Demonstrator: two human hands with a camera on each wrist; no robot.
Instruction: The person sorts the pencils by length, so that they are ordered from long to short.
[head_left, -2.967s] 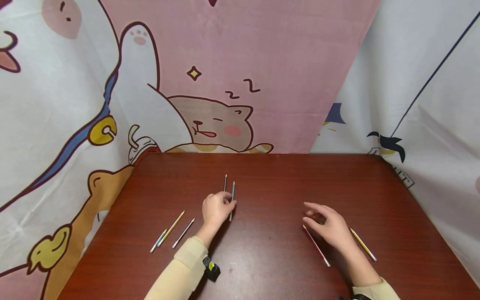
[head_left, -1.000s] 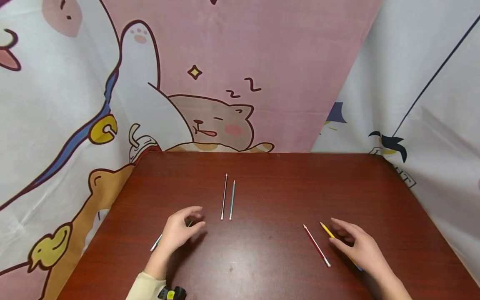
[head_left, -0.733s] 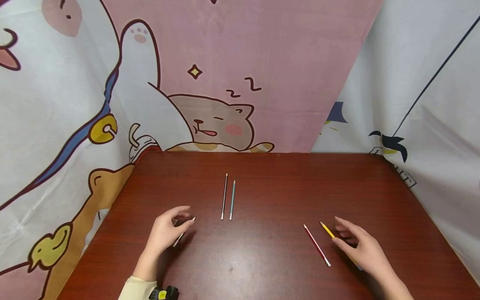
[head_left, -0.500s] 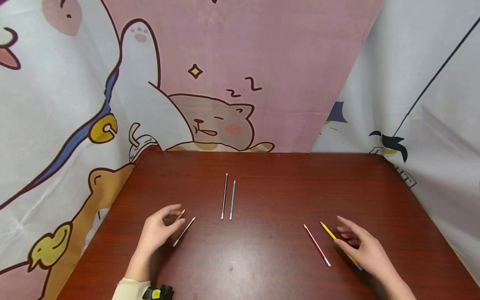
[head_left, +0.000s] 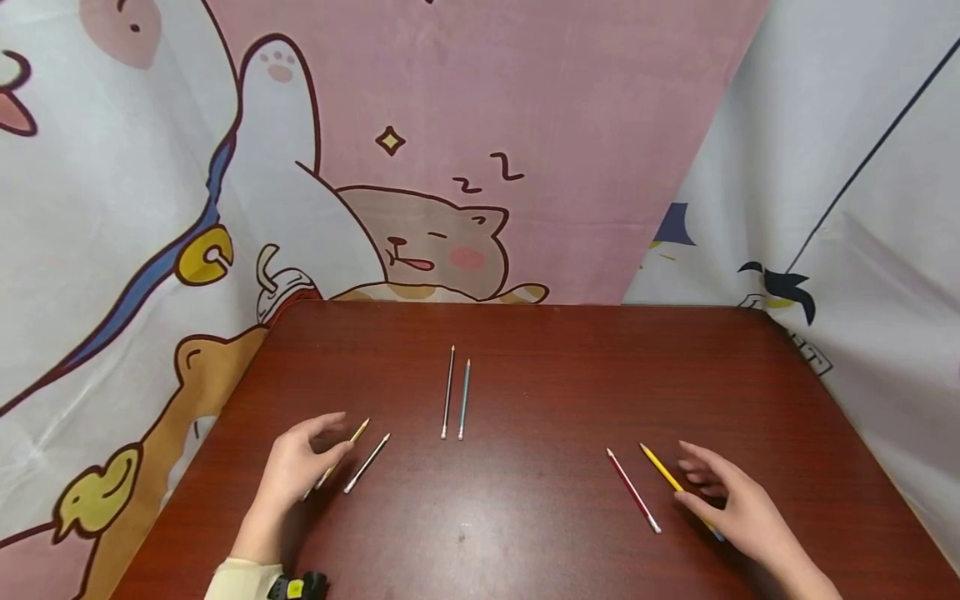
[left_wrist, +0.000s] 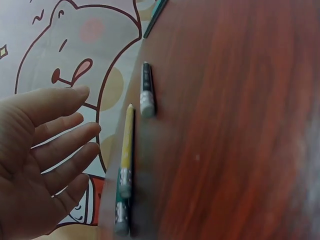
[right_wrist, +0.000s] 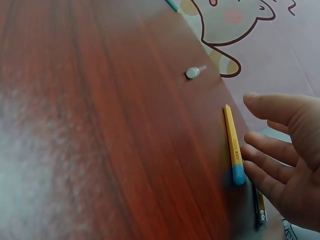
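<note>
My left hand point(head_left: 296, 467), fingers loosely spread, hovers at the left of the table and holds nothing. Right beside it lie a yellow pencil point(head_left: 362, 430) and a black pencil point(head_left: 367, 464). A green pencil point(left_wrist: 121, 220), partly covered by the yellow one, shows in the left wrist view. On the other side, my right hand point(head_left: 738, 500) hangs with relaxed fingers beside a yellow pencil with a blue end point(right_wrist: 233, 145), gripping nothing. A darker striped pencil point(right_wrist: 260, 212) lies just behind that one, hidden by the hand in the head view. Left of these is a red pencil point(head_left: 633, 492).
At the middle back of the brown table point(head_left: 540, 517), a dark pencil point(head_left: 448, 392) and a teal pencil point(head_left: 464, 400) lie side by side. A printed cloth point(head_left: 570, 150) hangs behind the table's far edge.
My left hand has left the teal pencil and moved left to the other pencils, still drifting left. My right hand has shifted right; the blue-ended yellow pencil now shows beside it.
</note>
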